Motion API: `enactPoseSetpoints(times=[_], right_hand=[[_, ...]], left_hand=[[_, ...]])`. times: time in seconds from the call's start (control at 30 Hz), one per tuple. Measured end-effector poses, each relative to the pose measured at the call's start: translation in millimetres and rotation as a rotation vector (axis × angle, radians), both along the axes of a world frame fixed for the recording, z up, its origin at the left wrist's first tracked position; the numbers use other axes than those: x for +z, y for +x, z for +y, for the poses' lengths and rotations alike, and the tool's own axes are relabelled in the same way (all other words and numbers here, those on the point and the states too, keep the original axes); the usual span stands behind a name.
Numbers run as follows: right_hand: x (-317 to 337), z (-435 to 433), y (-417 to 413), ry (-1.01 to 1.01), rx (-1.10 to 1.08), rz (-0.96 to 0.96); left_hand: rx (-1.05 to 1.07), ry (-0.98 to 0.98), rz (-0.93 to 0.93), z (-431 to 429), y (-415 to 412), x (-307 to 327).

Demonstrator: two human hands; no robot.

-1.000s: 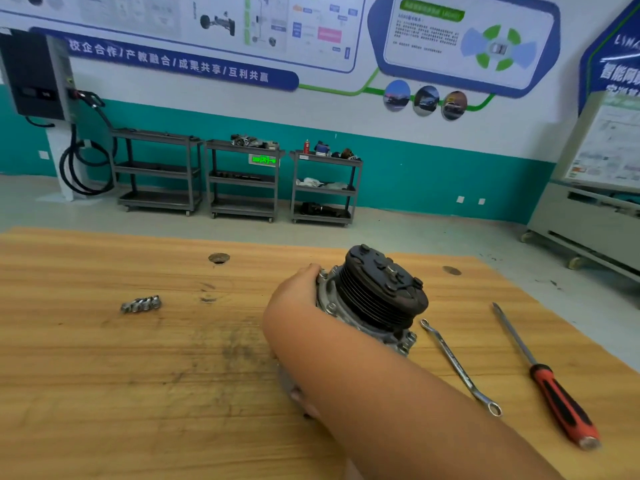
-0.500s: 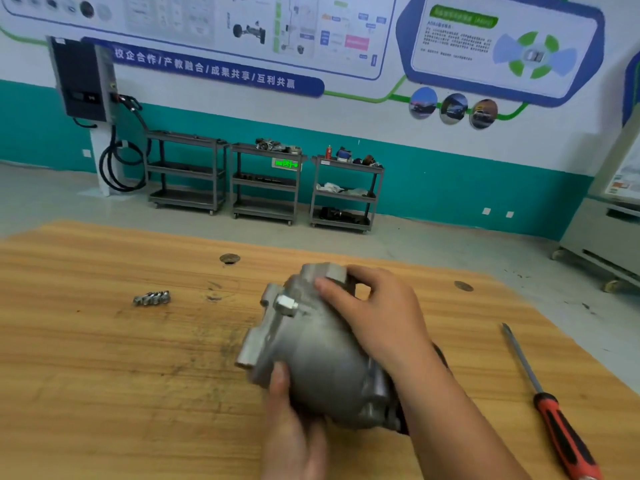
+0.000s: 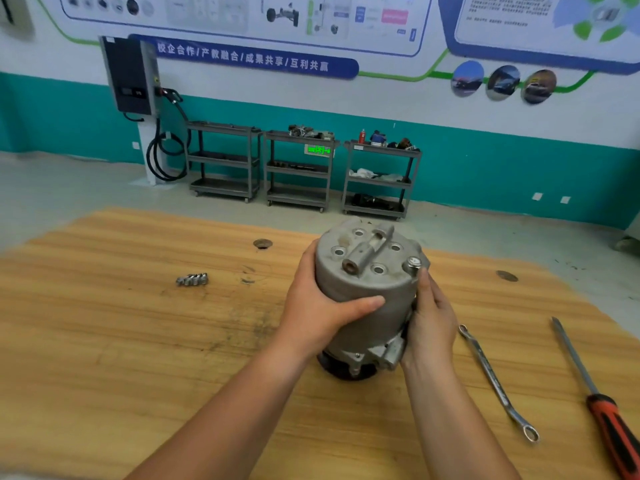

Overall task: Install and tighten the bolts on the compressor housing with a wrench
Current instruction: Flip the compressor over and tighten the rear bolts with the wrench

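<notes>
A grey metal compressor housing [image 3: 363, 289] stands upright on the wooden table [image 3: 121, 341], its black pulley end down. Its top face shows several empty bolt holes and one bolt [image 3: 413, 263] seated at the right rim. My left hand [image 3: 318, 306] grips the housing's left side, thumb across the front. My right hand [image 3: 431, 320] holds the right side, fingers reaching up near the seated bolt. A small pile of loose bolts [image 3: 192, 279] lies on the table to the left. A silver ring wrench [image 3: 497, 382] lies to the right of the housing.
A screwdriver [image 3: 595, 400] with a red and black handle lies at the far right, beside the wrench. Two round holes [image 3: 262, 243] mark the tabletop near its far edge. Three grey shelf carts [image 3: 301, 168] and a wall charger stand across the floor.
The housing was turned over in both hands from pulley-up, through tilted, to standing pulley-down with the bolt face up. My view moved closer and shifted right.
</notes>
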State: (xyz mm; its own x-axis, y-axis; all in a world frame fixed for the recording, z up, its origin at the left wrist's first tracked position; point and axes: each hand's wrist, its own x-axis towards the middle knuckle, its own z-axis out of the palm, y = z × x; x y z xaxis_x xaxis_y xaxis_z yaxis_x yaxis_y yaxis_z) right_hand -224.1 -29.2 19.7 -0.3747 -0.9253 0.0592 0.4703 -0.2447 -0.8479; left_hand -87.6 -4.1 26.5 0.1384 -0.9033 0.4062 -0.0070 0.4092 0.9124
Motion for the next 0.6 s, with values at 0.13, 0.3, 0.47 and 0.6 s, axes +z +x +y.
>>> enactPoseSetpoints(times=[0.13, 0.3, 0.47, 0.6], right_hand=[[-8, -6, -3, 0.06, 0.04, 0.037], [-13, -12, -7, 0.087, 0.099, 0.054], [-8, -13, -22, 0.083, 0.227, 0.246], [8, -18, -41, 0.103, 0.279, 0.543]], left_hand=[[0.005, 0.038, -0.005, -3, -4, -10], [0.039, 0.065, -0.009, 1, -9, -9], [0.058, 0.115, -0.133, 7, -10, -2], [-0.006, 0.131, -0.182, 12, -4, -2]])
